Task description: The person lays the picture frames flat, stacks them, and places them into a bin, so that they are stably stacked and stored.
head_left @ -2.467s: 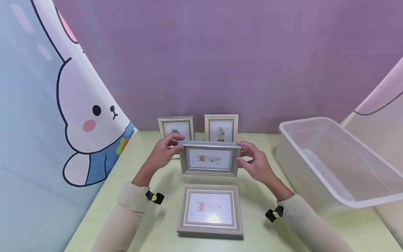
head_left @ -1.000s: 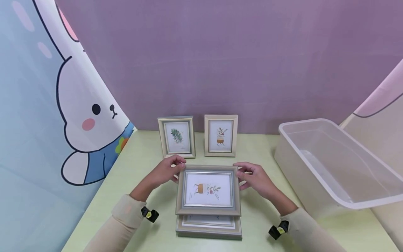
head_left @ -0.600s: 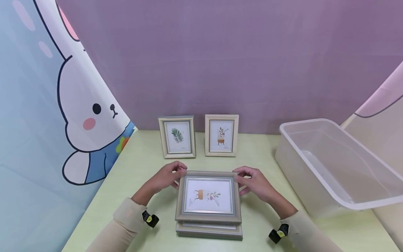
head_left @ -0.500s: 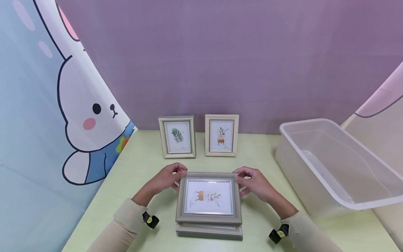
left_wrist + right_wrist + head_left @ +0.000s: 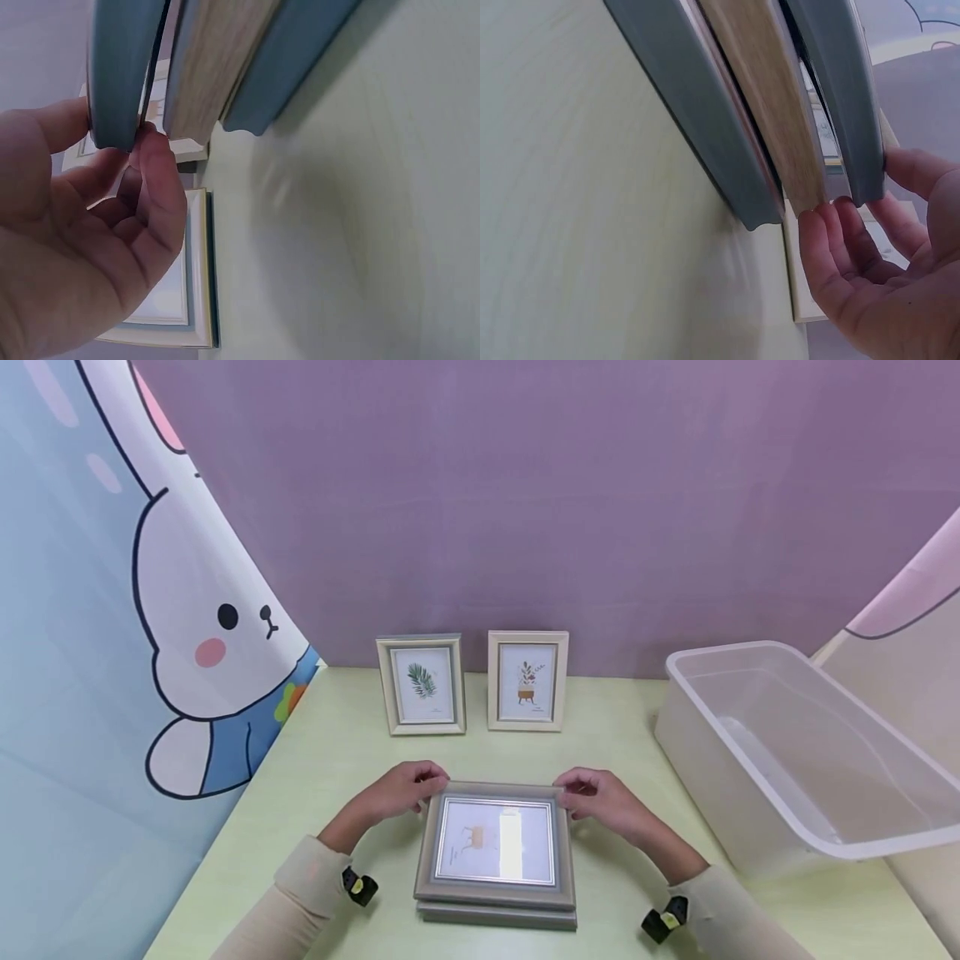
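In the head view a grey-beige picture frame (image 5: 495, 843) lies face up, nearly flat, over a stack of frames (image 5: 495, 918). My left hand (image 5: 401, 792) pinches its far left corner, and my right hand (image 5: 603, 797) pinches the far right one. Both wrist views show the held frame's blue-grey side (image 5: 124, 75) between thumb and fingers. A narrow gap separates its far end from the wood-coloured middle frame (image 5: 769, 90), with fingertips in that gap. Beneath lies another blue-grey frame (image 5: 292, 60) on the table. Glare covers part of the top picture.
Behind the stack stand two upright frames, one with a green leaf print (image 5: 422, 683), the other with a potted plant print (image 5: 527, 681). A translucent white plastic bin (image 5: 712, 785) is on the right of the pale green table (image 5: 360, 927). A purple cloth (image 5: 570, 510) hangs behind.
The held frame has come down from a raised, tilted pose to nearly flat over the stack. Both hands have lowered towards the person with it; the rear frames have come into full view.
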Tool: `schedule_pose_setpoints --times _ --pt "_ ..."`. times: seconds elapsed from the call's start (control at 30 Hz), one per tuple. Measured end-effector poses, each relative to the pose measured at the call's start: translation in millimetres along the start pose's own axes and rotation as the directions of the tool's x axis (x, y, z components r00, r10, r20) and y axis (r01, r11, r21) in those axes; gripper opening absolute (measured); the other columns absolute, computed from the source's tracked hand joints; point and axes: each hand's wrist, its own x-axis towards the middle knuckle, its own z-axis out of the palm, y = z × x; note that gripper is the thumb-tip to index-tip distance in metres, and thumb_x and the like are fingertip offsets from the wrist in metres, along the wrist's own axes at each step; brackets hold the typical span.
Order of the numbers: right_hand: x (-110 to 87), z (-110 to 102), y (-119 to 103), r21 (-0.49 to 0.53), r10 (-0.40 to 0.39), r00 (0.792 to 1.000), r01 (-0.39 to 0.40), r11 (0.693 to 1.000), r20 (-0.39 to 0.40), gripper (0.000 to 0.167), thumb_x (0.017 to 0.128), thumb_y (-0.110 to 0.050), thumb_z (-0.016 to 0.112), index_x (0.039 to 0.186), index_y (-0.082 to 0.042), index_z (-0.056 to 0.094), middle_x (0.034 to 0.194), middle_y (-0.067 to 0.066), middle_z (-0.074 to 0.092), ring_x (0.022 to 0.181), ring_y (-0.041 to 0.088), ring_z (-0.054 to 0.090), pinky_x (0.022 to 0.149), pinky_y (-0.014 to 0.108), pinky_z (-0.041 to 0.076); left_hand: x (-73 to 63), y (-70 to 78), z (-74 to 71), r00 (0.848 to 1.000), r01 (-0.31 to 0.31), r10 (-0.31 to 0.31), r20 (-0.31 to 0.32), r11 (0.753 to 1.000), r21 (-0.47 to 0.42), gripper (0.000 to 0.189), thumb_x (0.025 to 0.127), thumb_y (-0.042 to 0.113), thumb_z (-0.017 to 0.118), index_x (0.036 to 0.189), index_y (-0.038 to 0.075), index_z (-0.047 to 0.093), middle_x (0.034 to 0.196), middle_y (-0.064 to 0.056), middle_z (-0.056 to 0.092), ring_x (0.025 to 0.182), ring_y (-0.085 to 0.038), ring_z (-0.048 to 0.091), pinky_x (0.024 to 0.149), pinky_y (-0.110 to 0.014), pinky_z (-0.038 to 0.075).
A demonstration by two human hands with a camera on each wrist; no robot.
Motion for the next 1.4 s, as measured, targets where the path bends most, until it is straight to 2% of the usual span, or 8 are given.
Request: schedule_pose_setpoints --times 0.13,0.37,0.67,0.97,1.17,1.27,1.4 --pt "-0.2 1 1 -0.016 0.0 1.0 0.0 1.0 0.001 0.03 0.097 -0.021 0.071 0.119 -0.001 0.068 0.104 0.014 0.068 0.091 0.02 0.063 0.08 0.04 0.061 -0.7 -0.5 0.8 1.0 -0.023 0.023 0.009 0.999 0.045 0.028 0.106 0.03 0.056 0.117 0.009 0.07 0.1 -0.004 0.066 0.082 -0.015 0.059 0.071 -0.031 0.054" --pt "0.1 1 3 -0.025 -0.003 1.0 0.004 1.0 0.014 0.029 0.098 -0.023 0.069 0.117 -0.001 0.068 0.105 0.014 0.069 0.091 0.02 0.064 0.08 0.04 0.061 -0.9 -3.5 1.8 0.998 -0.056 0.057 -0.01 0.994 0.089 0.026 0.105 0.029 0.057 0.116 0.011 0.072 0.102 -0.003 0.069 0.08 -0.016 0.06 0.073 -0.04 0.056" --pt "-0.2 0 7 -0.05 0.021 0.997 -0.017 0.999 0.074 0.027 0.099 -0.026 0.068 0.115 -0.004 0.068 0.104 0.011 0.068 0.091 0.023 0.065 0.078 0.042 0.061 -1.0 -7.1 3.4 0.997 -0.071 0.072 -0.005 0.99 0.122 0.027 0.104 0.029 0.058 0.116 0.011 0.074 0.099 -0.002 0.069 0.076 -0.015 0.061 0.067 -0.031 0.053" --pt "1.2 -2 5 -0.089 0.002 0.994 0.008 0.996 0.11 0.026 0.1 -0.025 0.066 0.115 -0.004 0.067 0.104 0.012 0.069 0.09 0.021 0.065 0.077 0.041 0.06 -1.0 -3.8 0.8 0.997 -0.076 0.073 0.028 0.986 0.148 0.028 0.104 0.029 0.058 0.117 0.008 0.073 0.103 -0.004 0.071 0.081 -0.017 0.061 0.07 -0.033 0.053" --pt "5.1 -3 4 -0.169 -0.026 0.994 0.045 0.985 0.109 0.022 0.1 -0.026 0.067 0.112 -0.008 0.069 0.105 0.009 0.07 0.092 0.021 0.066 0.076 0.042 0.06 0.2 -1.8 -8.0 0.996 -0.083 0.076 0.048 0.981 0.177 0.031 0.106 0.028 0.055 0.122 0.008 0.07 0.113 -0.006 0.071 0.093 -0.021 0.064 0.076 -0.03 0.055" --pt "8.6 -4 -1 -0.221 -0.044 0.996 0.062 0.973 0.082 0.022 0.099 -0.024 0.067 0.113 -0.007 0.069 0.108 0.009 0.071 0.095 0.018 0.066 0.078 0.037 0.06 1.7 -1.7 -14.1 0.997 -0.07 0.065 0.033 0.985 0.156 0.032 0.106 0.027 0.054 0.126 0.006 0.068 0.119 -0.011 0.07 0.098 -0.026 0.065 0.079 -0.032 0.057" --pt "15.6 -7 -11 -0.25 -0.072 0.997 0.08 0.965 0.041 0.026 0.099 -0.02 0.066 0.116 -0.001 0.068 0.113 0.015 0.071 0.1 0.02 0.067 0.079 0.03 0.058 4.2 -2.6 -22.6 0.999 -0.053 0.054 -0.003 0.991 0.125 0.034 0.107 0.027 0.053 0.13 0.005 0.066 0.125 -0.017 0.068 0.102 -0.032 0.066 0.083 -0.036 0.057"
